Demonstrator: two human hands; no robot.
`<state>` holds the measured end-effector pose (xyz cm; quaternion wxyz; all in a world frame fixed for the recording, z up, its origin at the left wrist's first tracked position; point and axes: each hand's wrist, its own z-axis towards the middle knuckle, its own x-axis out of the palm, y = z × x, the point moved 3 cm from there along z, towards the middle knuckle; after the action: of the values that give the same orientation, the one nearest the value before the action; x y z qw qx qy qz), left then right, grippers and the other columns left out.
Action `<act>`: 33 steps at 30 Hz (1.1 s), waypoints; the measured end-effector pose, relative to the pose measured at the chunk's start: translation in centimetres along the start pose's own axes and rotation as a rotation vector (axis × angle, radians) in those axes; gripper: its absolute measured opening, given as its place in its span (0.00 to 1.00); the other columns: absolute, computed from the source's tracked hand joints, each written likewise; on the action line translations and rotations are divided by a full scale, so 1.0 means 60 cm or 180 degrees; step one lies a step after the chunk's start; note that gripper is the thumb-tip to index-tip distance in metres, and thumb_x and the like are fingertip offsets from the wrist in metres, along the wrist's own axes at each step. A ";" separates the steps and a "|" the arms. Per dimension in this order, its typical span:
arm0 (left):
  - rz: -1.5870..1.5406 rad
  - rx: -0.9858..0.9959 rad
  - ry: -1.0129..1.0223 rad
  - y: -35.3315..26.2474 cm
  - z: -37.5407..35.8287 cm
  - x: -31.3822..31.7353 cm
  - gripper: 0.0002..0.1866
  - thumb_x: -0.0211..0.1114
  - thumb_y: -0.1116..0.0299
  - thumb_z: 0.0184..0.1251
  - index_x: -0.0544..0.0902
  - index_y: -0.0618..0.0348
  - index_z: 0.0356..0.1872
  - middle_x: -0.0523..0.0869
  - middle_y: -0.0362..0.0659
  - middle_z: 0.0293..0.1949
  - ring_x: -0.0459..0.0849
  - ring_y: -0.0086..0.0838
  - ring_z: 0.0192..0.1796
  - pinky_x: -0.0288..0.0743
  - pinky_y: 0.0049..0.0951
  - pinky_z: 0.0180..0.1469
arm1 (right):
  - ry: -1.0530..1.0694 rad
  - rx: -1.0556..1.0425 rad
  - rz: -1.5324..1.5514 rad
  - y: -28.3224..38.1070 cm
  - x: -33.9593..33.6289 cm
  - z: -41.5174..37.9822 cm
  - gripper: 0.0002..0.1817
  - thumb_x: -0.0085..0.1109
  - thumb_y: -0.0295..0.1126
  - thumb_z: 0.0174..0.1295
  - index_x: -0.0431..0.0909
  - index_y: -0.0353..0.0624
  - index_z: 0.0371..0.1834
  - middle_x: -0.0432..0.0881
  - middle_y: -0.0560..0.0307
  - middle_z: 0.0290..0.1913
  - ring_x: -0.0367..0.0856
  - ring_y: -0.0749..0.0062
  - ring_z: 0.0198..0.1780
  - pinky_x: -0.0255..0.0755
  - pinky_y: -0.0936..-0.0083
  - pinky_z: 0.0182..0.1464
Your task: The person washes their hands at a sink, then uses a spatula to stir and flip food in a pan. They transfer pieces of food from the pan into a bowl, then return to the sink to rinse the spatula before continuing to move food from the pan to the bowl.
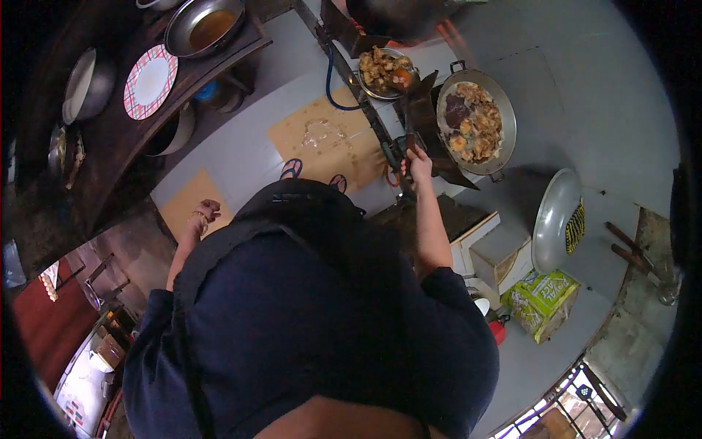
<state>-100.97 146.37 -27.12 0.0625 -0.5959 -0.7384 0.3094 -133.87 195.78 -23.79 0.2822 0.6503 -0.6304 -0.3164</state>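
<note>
My right hand [418, 167] is closed round the dark handle of a long-handled cooking utensil [410, 139]. Its far end reaches toward a metal bowl [363, 86] heaped with browned fried pieces [379, 67]; the exact shape of that end is hard to make out. Just right of the hand, a two-handled wok [510, 121] holds more browned pieces [479, 143] in bubbling oil, over a dark metal stove surround [450, 172]. Away from the stove, my left hand [208, 211] hangs low at my side, fingers loosely bent, with nothing visible in it.
On the left, a dark wooden counter [121, 157] carries a checked-rim plate [151, 82] and a pan of brown liquid [212, 29]. Flattened cardboard [300, 135] lies on the floor. A large metal lid [550, 219] and a green sack [537, 300] stand at right. A blue hose [330, 77] runs beside the stove.
</note>
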 end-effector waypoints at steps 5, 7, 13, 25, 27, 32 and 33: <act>-0.0117 -0.0079 0.0128 0.009 0.010 -0.005 0.08 0.48 0.72 0.53 0.75 0.56 0.33 0.78 0.39 0.30 0.79 0.27 0.31 0.67 0.24 0.28 | -0.0136 -0.0198 -0.0527 -0.014 0.003 0.012 0.23 0.48 0.27 0.56 0.58 0.41 0.56 0.69 0.58 0.14 0.66 0.78 0.11 0.60 0.80 0.12; -0.0172 -0.0125 0.0024 0.013 0.019 -0.007 0.08 0.49 0.72 0.53 0.75 0.57 0.33 0.78 0.40 0.31 0.79 0.27 0.30 0.68 0.24 0.28 | -0.0198 -0.0251 -0.0760 -0.011 0.005 0.009 0.26 0.48 0.27 0.56 0.54 0.41 0.59 0.69 0.57 0.13 0.66 0.78 0.11 0.59 0.79 0.12; -0.0368 0.0399 0.0357 -0.017 -0.009 -0.005 0.09 0.50 0.71 0.53 0.75 0.57 0.35 0.78 0.40 0.31 0.78 0.27 0.31 0.68 0.25 0.30 | -0.1043 -0.1903 -0.2777 -0.006 0.001 0.010 0.29 0.51 0.29 0.51 0.56 0.41 0.58 0.77 0.44 0.29 0.76 0.58 0.27 0.69 0.66 0.28; -0.0691 0.0099 0.1319 0.038 0.119 -0.030 0.09 0.50 0.69 0.56 0.74 0.56 0.37 0.78 0.39 0.30 0.79 0.27 0.33 0.69 0.24 0.28 | -0.1472 -0.1413 -0.3468 0.026 -0.018 -0.110 0.28 0.51 0.31 0.50 0.58 0.52 0.58 0.73 0.43 0.34 0.73 0.51 0.35 0.68 0.61 0.36; -0.0137 -0.0116 0.0851 0.008 0.115 -0.005 0.09 0.49 0.70 0.56 0.74 0.56 0.37 0.78 0.39 0.30 0.79 0.27 0.33 0.68 0.24 0.28 | -0.1640 -0.1389 -0.3331 0.018 -0.035 -0.124 0.28 0.51 0.31 0.50 0.58 0.51 0.58 0.73 0.43 0.35 0.73 0.50 0.35 0.68 0.61 0.36; 0.0339 -0.0341 0.0315 -0.043 0.081 0.023 0.10 0.46 0.74 0.55 0.75 0.56 0.36 0.78 0.39 0.30 0.79 0.27 0.32 0.67 0.23 0.28 | -0.2017 -0.1306 -0.3134 0.007 -0.096 -0.115 0.29 0.49 0.29 0.51 0.55 0.49 0.59 0.74 0.41 0.35 0.74 0.51 0.35 0.68 0.62 0.36; 0.0404 -0.0373 0.0302 -0.050 0.080 0.027 0.10 0.46 0.73 0.56 0.75 0.56 0.36 0.78 0.39 0.30 0.79 0.28 0.32 0.67 0.23 0.28 | -0.2033 -0.1299 -0.3128 0.008 -0.108 -0.110 0.29 0.49 0.29 0.51 0.55 0.49 0.59 0.74 0.41 0.35 0.74 0.51 0.35 0.68 0.62 0.36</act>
<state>-106.14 145.73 -29.81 0.0428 -0.6581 -0.7122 0.2404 -129.12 202.01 -18.83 0.0196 0.6706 -0.2375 -0.7025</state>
